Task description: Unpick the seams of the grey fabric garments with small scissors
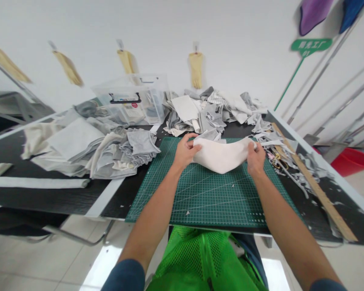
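A white piece of cloth (223, 157) hangs between my hands, sagging in the middle above a green cutting mat (212, 198). At its left end, my left hand (186, 151) is closed with the thumb on top of the fabric. My right hand (256, 157) pinches the opposite end between thumb and fingers. Just behind the cloth, a heap of grey and white fabric pieces (212, 115) reaches the mat's far edge.
Stacked fabric (75, 137) covers the table's left part, near a clear plastic bin (130, 101). A wooden ruler (318, 190) and cloth scraps (283, 153) lie on the right. A red basin (353, 161) is beyond the right edge. Yellow gloves (195, 69) hang on the wall.
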Available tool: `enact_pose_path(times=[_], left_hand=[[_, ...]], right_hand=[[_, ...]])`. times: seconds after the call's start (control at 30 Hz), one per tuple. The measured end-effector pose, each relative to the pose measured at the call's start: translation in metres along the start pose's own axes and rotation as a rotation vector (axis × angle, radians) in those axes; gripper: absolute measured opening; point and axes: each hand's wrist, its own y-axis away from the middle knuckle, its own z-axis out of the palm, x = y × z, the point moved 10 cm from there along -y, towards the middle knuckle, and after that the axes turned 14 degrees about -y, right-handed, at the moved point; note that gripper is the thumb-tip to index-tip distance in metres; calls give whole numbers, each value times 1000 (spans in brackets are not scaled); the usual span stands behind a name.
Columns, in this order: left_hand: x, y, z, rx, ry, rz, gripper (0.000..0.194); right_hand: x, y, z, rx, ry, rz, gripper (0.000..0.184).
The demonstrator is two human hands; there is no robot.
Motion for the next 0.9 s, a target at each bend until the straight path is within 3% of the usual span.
enact_pose_path(times=[0.13, 0.47, 0.53, 0.6, 0.67, 0.77, 0.83, 0.9], left_hand=[[11, 6, 10, 19, 34, 30, 83], [18, 12, 9, 96, 21, 114, 72], [16, 11, 8, 94, 48, 93, 69], [10, 9, 8, 65, 82, 34, 58], [-1, 8, 15, -49, 83, -65, 41], [-20, 17, 35, -375, -66, -220, 19], [-34, 30, 43, -578, -232, -279, 12], [-44, 41, 46, -713, -343, -318, 10]], right_hand=[[-6, 8, 10, -59, 0, -13, 58], [-13, 24, 32, -192, -81, 26, 53], [-11, 25, 32, -195, -108, 73, 50], [-5, 30, 39, -279, -159, 204, 46], [5, 47, 56, -490, -191, 425, 42], [8, 89, 75, -901, -118, 718, 41], [4, 110, 76, -1102, -38, 805, 44], [3, 119, 74, -1197, 24, 836, 50]])
